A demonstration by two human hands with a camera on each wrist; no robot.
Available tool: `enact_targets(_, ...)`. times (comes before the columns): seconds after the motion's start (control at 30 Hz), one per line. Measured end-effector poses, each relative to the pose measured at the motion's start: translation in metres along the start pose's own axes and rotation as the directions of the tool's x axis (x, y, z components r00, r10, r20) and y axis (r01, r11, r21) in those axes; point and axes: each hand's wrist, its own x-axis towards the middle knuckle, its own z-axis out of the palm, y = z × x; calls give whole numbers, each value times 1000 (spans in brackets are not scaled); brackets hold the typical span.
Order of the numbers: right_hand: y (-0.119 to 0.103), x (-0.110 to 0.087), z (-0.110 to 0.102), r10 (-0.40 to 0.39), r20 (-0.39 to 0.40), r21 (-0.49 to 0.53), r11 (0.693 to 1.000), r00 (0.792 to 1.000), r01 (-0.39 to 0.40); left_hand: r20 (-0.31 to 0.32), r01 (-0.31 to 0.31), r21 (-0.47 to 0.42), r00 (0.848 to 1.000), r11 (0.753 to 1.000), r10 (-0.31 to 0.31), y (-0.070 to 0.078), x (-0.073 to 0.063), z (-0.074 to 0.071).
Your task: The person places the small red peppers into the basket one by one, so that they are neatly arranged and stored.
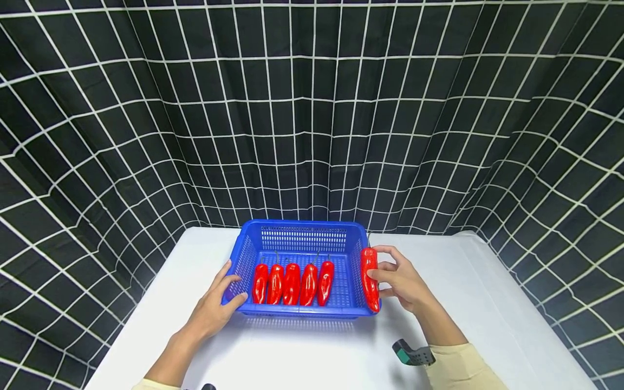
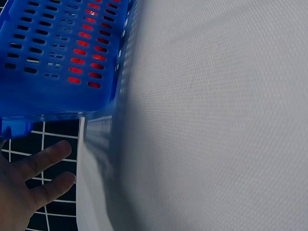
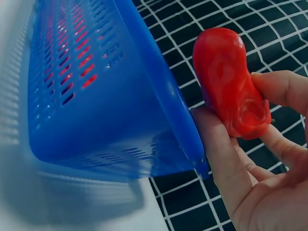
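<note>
A blue plastic basket [image 1: 307, 311] with slotted walls stands on the white table. Several glossy red chili peppers [image 1: 291, 284] lie side by side in its left and middle part, stems towards the far wall. At the basket's right rim, my right hand [image 1: 402, 279] pinches another red pepper [image 1: 369, 279] between thumb and fingers. The right wrist view shows this pepper [image 3: 224, 82] beside and above the rim [image 3: 180, 110], from its blunt end. My left hand [image 1: 214, 306] rests at the left rim and near corner, fingers spread and fairly straight; two fingers [image 2: 43, 163] show outside the basket wall.
White cloth covers the table [image 1: 302, 357]. A black curtain with a white grid [image 1: 312, 119] hangs behind it and along both sides. A dark strap with a green patch [image 1: 411, 353] is on my right wrist.
</note>
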Motion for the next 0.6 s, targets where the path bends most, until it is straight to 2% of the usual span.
enact_targets(0.6,-8,11,22,5,-82,-190,982,997,-20,5,8,-5,1000,1000,-8,0,0,0)
